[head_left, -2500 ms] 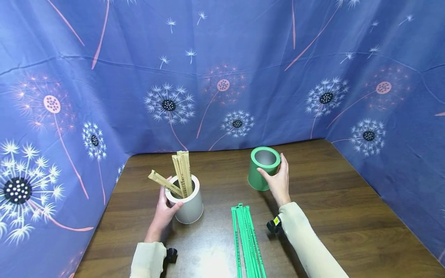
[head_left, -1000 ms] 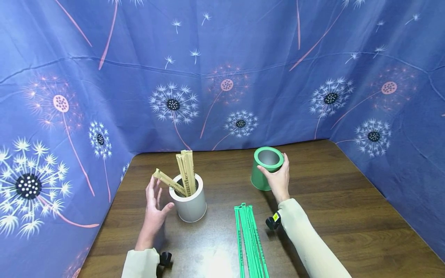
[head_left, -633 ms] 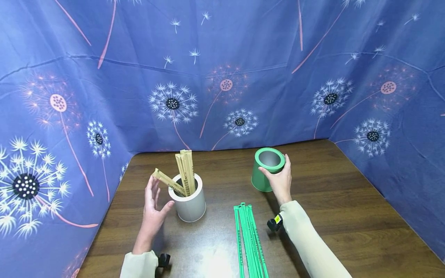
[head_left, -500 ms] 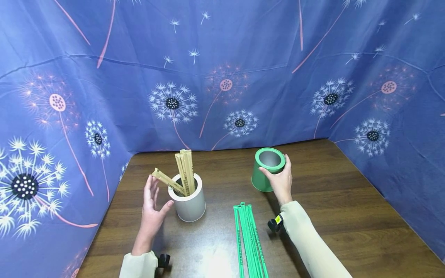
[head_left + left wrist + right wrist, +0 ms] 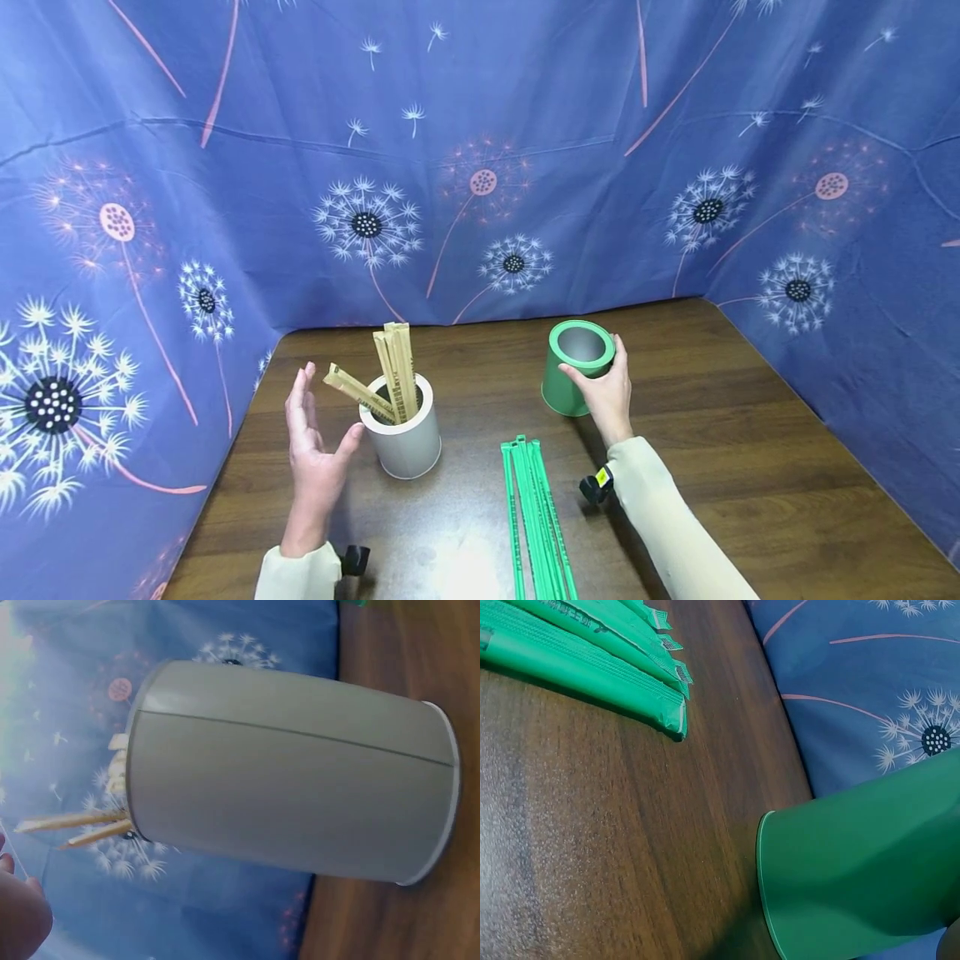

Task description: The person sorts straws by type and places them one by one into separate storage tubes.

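A pale grey canister [image 5: 411, 448] with a white rim stands upright on the left, several slim tan paper packets [image 5: 403, 379] sticking out of its mouth and one leaning left. My left hand [image 5: 315, 462] is beside it with fingers spread, the thumb near its rim. The left wrist view shows the canister [image 5: 292, 772] large, and part of the hand [image 5: 22, 915] at the edge. My right hand [image 5: 609, 396] grips a green canister [image 5: 564, 387] near its rim, thumb in front and fingers round the far side. Its inside looks grey, with nothing visible in it.
Several long green packets [image 5: 536, 517] with dark print lie side by side on the brown wooden table [image 5: 712, 400], between the two canisters and nearer the front. A blue curtain [image 5: 600, 242] with dandelion print closes off the back and both sides.
My left hand has let go of the grey canister and drawn back leftward, its fingers spreading. The right hand keeps its grip on the green canister, nearly unmoved.
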`<state>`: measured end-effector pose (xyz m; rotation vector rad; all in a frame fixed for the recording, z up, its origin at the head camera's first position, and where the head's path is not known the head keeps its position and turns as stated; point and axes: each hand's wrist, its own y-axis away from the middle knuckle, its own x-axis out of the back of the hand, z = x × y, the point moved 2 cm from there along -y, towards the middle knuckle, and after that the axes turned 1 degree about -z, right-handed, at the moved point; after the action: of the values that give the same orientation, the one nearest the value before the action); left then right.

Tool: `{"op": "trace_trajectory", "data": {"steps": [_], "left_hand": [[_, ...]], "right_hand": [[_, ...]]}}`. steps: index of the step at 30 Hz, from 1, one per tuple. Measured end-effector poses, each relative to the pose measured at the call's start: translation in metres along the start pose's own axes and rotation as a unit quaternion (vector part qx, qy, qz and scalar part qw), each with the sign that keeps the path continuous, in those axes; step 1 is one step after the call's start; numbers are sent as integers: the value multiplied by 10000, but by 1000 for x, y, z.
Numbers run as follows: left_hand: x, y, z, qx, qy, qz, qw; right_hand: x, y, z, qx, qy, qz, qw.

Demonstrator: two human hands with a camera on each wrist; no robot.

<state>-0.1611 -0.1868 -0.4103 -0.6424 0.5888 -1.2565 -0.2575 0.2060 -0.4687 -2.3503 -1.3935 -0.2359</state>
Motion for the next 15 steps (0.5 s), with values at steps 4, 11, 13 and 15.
{"op": "trace_trajectory", "data": {"steps": [4, 11, 13, 15], "left_hand": [[-5, -3, 6, -221, 21, 134, 9997], [-16, -5, 17, -656, 224, 94, 9975], [-19, -5, 20, -753, 355, -2, 9965], [-23, -5, 22, -806, 447, -131, 9957]], "right_hand": [[3, 1, 0, -30, 41, 41, 10000], [7, 3, 1, -98, -1, 88, 9999], [9, 3, 1, -90, -24, 113, 9999], [10, 5, 0, -78, -30, 127, 9999]]}}
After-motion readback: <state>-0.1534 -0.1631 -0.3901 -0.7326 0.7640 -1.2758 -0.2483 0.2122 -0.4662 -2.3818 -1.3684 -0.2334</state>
